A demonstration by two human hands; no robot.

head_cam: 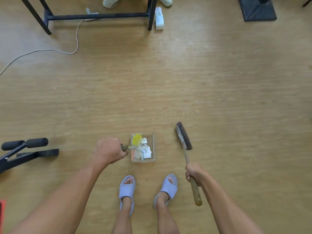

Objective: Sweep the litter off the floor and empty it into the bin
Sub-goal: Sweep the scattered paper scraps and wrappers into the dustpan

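Nearest the camera, two bare legs end in pale lilac slide sandals planted on the tan wood-grain floor, toes pointing away. At the near left edge of the floor a sliver of something red shows, too cropped to identify.

Just beyond the toes sits a clear plastic dustpan holding the litter: crumpled white paper scraps and a yellow piece at its far side. The left hand comes in from the near left with the forearm stretched forward, knuckles up, fingers wrapped tightly around the dustpan's short olive handle. The pan appears to be on or just above the floor; which one cannot be told.

To the right of the pan, apart from it, the right hand is closed in a fist around the olive wooden grip of a long-handled broom. The grip's butt end points back toward the person, while the thin shaft angles forward and slightly left to the dark bristle head, which is clear of the pan.

Farther left, black padded exercise equipment lies near the floor's left edge. Beyond it a white cable snakes toward a black metal table frame at the far edge. A white packet rests beside the frame's right leg, pale shoes show behind it, and a dark square base stands at the far right corner.
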